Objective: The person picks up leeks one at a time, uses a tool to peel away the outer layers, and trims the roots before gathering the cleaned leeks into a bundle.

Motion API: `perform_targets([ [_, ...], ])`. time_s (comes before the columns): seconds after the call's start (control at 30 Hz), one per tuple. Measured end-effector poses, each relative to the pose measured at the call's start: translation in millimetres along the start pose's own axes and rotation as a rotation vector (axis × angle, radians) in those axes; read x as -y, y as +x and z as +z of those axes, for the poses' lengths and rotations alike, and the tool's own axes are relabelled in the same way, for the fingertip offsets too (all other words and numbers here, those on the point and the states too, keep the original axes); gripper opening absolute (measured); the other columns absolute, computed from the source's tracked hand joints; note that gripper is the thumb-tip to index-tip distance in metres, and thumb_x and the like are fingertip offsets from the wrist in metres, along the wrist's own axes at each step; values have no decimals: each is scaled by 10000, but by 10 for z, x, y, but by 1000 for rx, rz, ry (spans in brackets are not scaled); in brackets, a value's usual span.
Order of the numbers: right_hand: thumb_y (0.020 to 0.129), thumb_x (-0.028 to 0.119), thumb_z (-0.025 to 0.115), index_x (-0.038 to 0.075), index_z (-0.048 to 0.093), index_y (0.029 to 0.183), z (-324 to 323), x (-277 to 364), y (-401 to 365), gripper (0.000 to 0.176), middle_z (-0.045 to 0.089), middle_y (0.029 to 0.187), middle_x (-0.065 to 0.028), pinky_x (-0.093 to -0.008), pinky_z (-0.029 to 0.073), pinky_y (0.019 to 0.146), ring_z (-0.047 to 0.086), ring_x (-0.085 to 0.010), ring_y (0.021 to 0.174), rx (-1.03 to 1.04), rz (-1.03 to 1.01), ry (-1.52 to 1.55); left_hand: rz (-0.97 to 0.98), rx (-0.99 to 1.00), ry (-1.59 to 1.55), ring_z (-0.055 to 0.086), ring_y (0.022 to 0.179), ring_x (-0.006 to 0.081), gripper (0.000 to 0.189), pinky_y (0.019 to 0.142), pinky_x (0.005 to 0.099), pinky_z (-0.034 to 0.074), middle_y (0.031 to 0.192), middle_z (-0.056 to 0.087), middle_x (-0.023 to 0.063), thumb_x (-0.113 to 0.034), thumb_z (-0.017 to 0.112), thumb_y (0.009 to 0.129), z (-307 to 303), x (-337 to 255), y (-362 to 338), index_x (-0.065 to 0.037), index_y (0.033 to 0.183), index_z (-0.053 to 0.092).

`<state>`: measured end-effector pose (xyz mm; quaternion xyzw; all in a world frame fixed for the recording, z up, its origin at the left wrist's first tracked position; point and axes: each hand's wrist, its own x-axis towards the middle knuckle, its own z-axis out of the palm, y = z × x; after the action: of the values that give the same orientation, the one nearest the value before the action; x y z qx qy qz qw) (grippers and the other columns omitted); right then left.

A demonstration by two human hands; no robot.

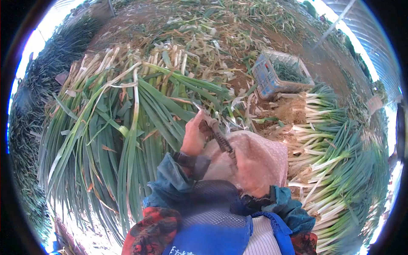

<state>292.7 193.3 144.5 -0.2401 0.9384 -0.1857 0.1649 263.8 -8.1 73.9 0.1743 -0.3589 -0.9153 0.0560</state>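
Observation:
My left hand (194, 137) is raised in front of my lap, its fingers closed on one end of a dark, narrow, strap-like piece (222, 141). A small pale tip stands out just above those fingers. The piece slants down toward my right hand (253, 173), which is smeared by motion over the pale pink cloth (272, 149) on my lap. To the left, close to my left hand, lies a big pile of long green onions (114, 123) with broad leaves. Trimmed green onions with white stems (323, 165) are stacked along my right.
A grey-blue plastic crate (268, 83) with green leaves inside stands ahead to the right. Torn leaves and peelings (212, 38) litter the soil in front. More dark green leaves (32, 131) line the far left.

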Motion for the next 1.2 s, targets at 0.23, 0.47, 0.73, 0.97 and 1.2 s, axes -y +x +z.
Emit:
perform_targets([
  [0.23,727,261,695,32,452,1210,348,173,26,587,594,935,-218,-452,476,702,586,-389,838,18,-403,29,-42,2,193,594,739,187,284,640,314,502,855,529,80,-242,629,826,-345,-337,-154,-9,955,529],
  [0.47,714,298,717,-11,444,1195,707,287,396,633,567,1028,-225,-409,413,879,536,-367,1017,137,-259,535,43,145,574,615,658,143,223,602,242,477,710,590,47,-189,632,783,-326,-667,-306,19,851,592],
  [0.73,703,181,704,10,361,1286,595,286,697,698,536,1093,-145,-357,393,929,517,-256,1045,211,13,936,176,256,756,545,690,127,248,616,259,439,799,581,51,-196,556,811,-28,-630,141,40,875,600],
  [0.97,712,116,657,0,317,1337,415,161,1487,721,533,1157,-161,-341,408,898,532,-253,1035,67,-89,889,135,123,742,493,698,109,272,613,248,390,744,560,38,-211,548,782,280,-802,812,14,917,619],
  [1.2,741,166,646,-11,520,1127,0,-188,2171,443,562,871,-42,-274,422,723,528,-151,786,298,48,1176,158,-295,486,574,689,171,394,643,321,476,835,584,102,-351,546,883,-411,-600,1547,-3,1065,557],
])
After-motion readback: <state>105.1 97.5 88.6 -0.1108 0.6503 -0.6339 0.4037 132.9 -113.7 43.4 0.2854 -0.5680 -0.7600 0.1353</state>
